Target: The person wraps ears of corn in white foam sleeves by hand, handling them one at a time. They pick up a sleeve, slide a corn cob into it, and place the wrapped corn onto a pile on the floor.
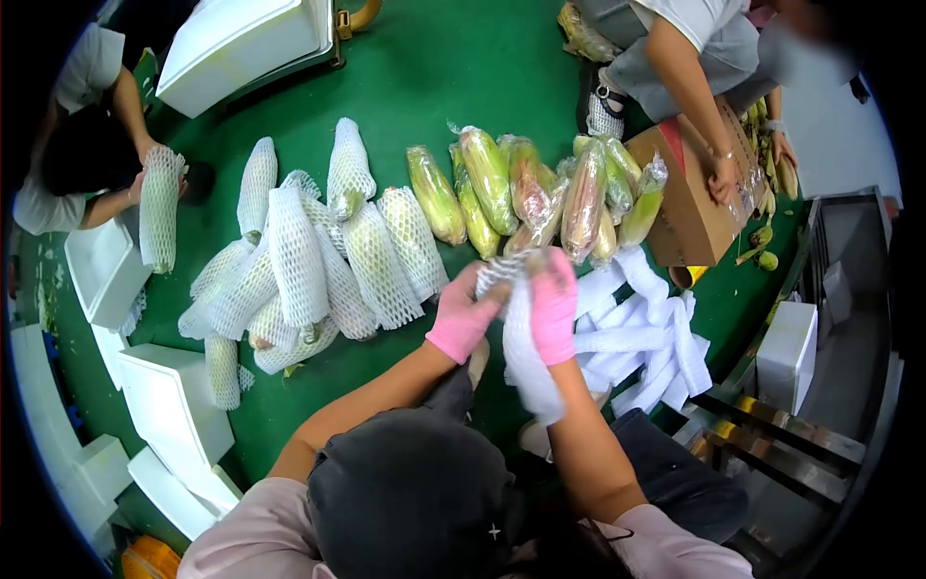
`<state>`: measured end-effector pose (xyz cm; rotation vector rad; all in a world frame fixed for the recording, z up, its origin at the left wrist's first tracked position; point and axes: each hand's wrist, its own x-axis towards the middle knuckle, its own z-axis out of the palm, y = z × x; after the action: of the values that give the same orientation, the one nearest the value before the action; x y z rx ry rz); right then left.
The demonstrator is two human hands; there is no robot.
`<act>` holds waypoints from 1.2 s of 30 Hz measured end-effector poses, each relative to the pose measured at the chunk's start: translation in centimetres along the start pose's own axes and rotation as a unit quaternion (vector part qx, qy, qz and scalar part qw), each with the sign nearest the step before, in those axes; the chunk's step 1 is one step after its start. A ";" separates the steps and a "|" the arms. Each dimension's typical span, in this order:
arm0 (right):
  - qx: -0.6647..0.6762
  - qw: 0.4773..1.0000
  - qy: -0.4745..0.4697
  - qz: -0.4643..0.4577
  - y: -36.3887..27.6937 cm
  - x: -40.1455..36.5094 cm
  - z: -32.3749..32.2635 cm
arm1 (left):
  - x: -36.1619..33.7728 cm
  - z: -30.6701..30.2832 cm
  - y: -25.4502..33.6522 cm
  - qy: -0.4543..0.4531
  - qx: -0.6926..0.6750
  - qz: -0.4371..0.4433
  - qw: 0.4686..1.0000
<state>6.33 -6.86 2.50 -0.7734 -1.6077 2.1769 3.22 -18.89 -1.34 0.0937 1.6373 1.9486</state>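
Note:
My left hand [462,314], in a pink glove, has its fingers closed on one end of a white foam net sleeve [529,338]. My right hand [554,307], also gloved in pink, grips the same sleeve, which hangs down beside the right wrist and is blurred. Above my hands lie several plastic-wrapped corn cobs [487,179] on the green floor. To the left is a heap of cobs in foam nets [298,256]. Flat empty foam sleeves [632,340] are piled to the right of my right hand.
A person at the upper left holds a netted cob [160,209]. Another person at the upper right has hands at a cardboard box [698,198]. White foam boxes [174,403] stand at the left, with one on a cart [241,48] above. Metal framing [772,436] is at the lower right.

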 end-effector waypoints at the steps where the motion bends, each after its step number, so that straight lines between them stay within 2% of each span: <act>1: 0.184 0.975 0.008 0.121 -2.0 0.4 0.1 | 0.0 0.1 1.8 -0.037 -0.041 -0.040 0.998; 2: 0.184 0.975 -0.027 0.123 -1.7 1.1 0.3 | 1.5 -0.9 1.3 -0.009 -0.104 -0.068 0.992; 3: 0.121 0.979 -0.074 0.145 -2.6 1.2 0.2 | 3.6 -2.6 1.1 0.017 -0.163 -0.096 0.982; 4: 0.056 0.978 -0.123 0.161 -5.0 1.1 1.5 | 5.2 -5.2 2.5 -0.017 -0.317 -0.145 0.937; 5: -0.168 0.951 -0.216 0.147 -3.5 3.3 0.7 | 6.5 -7.4 4.4 -0.052 -0.461 -0.191 0.865; 6: -0.414 0.860 -0.287 0.086 -4.5 6.0 0.7 | 7.5 -8.5 5.8 -0.075 -0.454 -0.190 0.867; 7: -0.541 0.804 -0.245 -0.011 -6.5 8.4 1.8 | 8.1 -8.9 6.9 -0.097 -0.448 -0.190 0.868; 8: -0.641 0.730 -0.196 -0.134 -7.5 11.9 2.5 | 8.3 -7.3 7.7 -0.081 -0.443 -0.191 0.872; 9: -0.680 0.713 -0.067 -0.157 -6.8 15.6 3.1 | 8.8 -5.5 7.7 -0.046 -0.435 -0.215 0.873; 10: -0.728 0.679 -0.048 -0.088 -6.7 19.0 3.3 | 10.0 -4.3 6.2 -0.080 -0.429 -0.206 0.876; 11: -0.720 0.688 -0.080 0.050 -6.2 21.3 3.4 | 11.4 -4.0 4.1 -0.140 -0.489 -0.229 0.830; 12: -0.712 0.672 -0.161 0.121 -2.6 24.2 2.0 | 12.3 -3.6 2.2 -0.127 -0.503 -0.238 0.821; 13: -0.674 0.706 -0.157 0.150 -0.6 24.4 1.2 | 12.8 -3.4 0.0 -0.150 -0.521 -0.252 0.801; 14: -0.626 0.735 -0.169 0.198 -1.0 23.7 1.6 | 12.3 -3.3 -0.8 -0.090 -0.496 -0.317 0.804; 15: -0.578 0.757 -0.176 0.248 -1.9 23.1 1.6 | 11.0 -3.5 -1.9 -0.054 -0.419 -0.335 0.843; 17: -0.499 0.805 -0.206 0.246 -3.6 20.8 1.6 | 9.5 -5.0 -3.2 -0.104 -0.340 -0.319 0.878; 18: -0.420 0.870 -0.190 0.173 -4.2 17.6 1.9 | 8.9 -5.4 -2.2 -0.076 -0.333 -0.278 0.898; 19: -0.378 0.887 -0.213 0.157 -3.3 15.9 0.9 | 8.2 -5.5 -0.1 -0.047 -0.325 -0.232 0.915; 21: -0.335 0.912 -0.215 0.097 -4.6 8.5 2.1 | 6.6 -6.9 1.2 -0.148 -0.297 -0.023 0.943; 22: -0.337 0.917 -0.213 0.012 -3.2 5.7 1.5 | 5.4 -7.3 2.2 -0.178 -0.160 -0.031 0.970; 23: -0.382 0.905 -0.155 -0.106 -2.6 1.9 2.0 | 4.1 -7.6 4.7 -0.209 -0.017 -0.036 0.977; 24: -0.464 0.864 -0.157 -0.119 -2.7 -0.4 2.4 | 2.8 -7.5 7.8 -0.238 0.129 -0.040 0.962; 25: -0.542 0.815 -0.156 -0.130 -3.1 -1.8 2.8 | 1.4 -7.1 10.8 -0.264 0.271 -0.044 0.925; 27: -0.527 0.824 -0.081 -0.191 -3.7 -3.0 2.8 | -0.9 -6.3 13.5 -0.307 0.527 -0.048 0.791; 28: -0.488 0.855 -0.056 -0.163 -4.4 -2.7 2.8 | -1.8 -6.4 11.4 -0.291 0.311 -0.089 0.900; 29: -0.407 0.900 -0.035 -0.150 -5.1 -2.3 3.1 | -2.7 -7.0 6.8 -0.255 0.077 -0.130 0.955; 30: -0.379 0.918 -0.024 -0.118 -5.6 -1.4 3.3 | -2.5 -7.7 0.9 -0.269 -0.126 -0.156 0.942; 31: -0.351 0.932 -0.017 -0.085 -5.8 -0.7 3.1 | -2.3 -8.3 -5.1 -0.280 -0.321 -0.193 0.884; 32: -0.249 0.968 -0.004 -0.025 -5.7 -0.1 2.5 | -2.4 -7.5 -1.8 -0.324 -0.175 -0.124 0.921; 33: -0.144 0.989 0.009 0.031 -5.6 0.8 1.9 | -2.3 -7.1 -0.7 -0.344 -0.076 -0.042 0.935; 35: 0.023 0.986 0.028 0.164 -5.2 1.1 1.2 | -2.2 -6.2 1.6 -0.335 0.130 0.130 0.924; 36: 0.083 0.966 0.036 0.243 -4.7 0.5 0.7 | -2.2 -6.0 1.4 -0.309 0.108 0.126 0.937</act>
<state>5.26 -5.67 6.99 -1.2842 -1.2734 2.5329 2.05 -25.34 -0.79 0.9448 1.4379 1.6550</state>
